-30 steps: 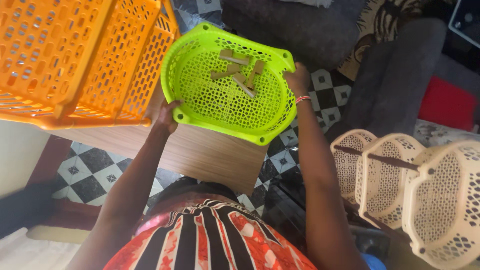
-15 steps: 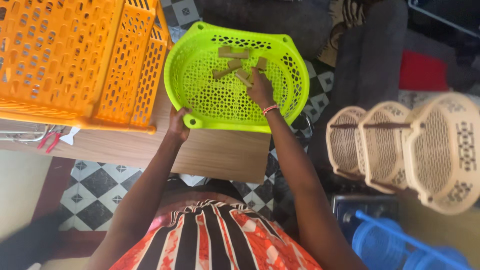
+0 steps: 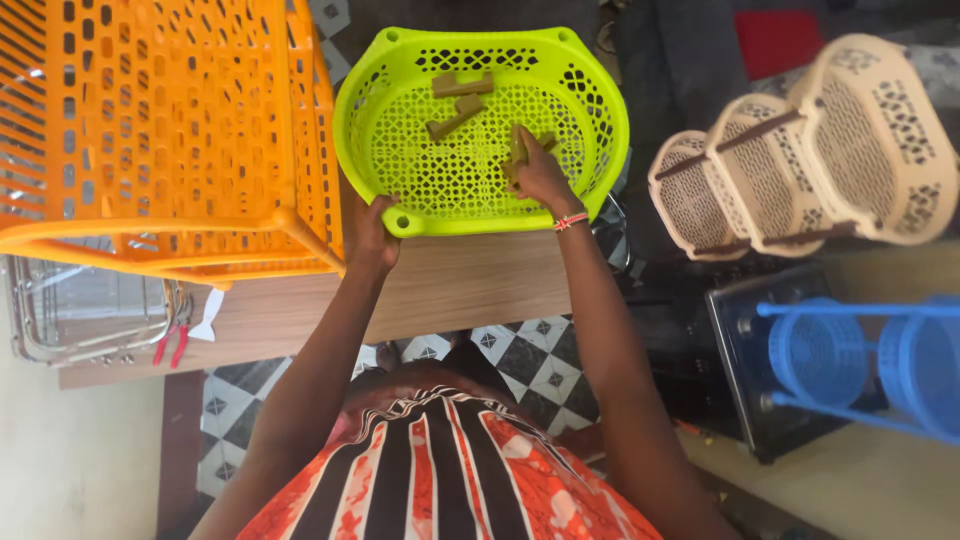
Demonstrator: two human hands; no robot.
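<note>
A lime-green perforated plastic basket [image 3: 590, 95] lies on a wooden table [image 3: 450, 285]. My left hand [image 3: 372, 232] grips its near rim at the left corner. My right hand [image 3: 538, 170] reaches inside the basket and is closed on a small brown piece [image 3: 517, 148] on the mesh floor. Two more brown pieces [image 3: 460, 85] [image 3: 455, 118] lie loose further back in the basket.
A tall orange perforated rack [image 3: 160, 130] stands on the table at the left, over a wire tray [image 3: 90, 320]. Red-handled pliers [image 3: 172, 343] lie at the table edge. A beige three-basket rack [image 3: 790, 160] and a blue rack [image 3: 860, 360] stand at the right, beside a black box.
The basket has come down flat onto the table. My right hand left the rim, reached into the basket and closed on a brown piece. My left hand stays on the near rim.
</note>
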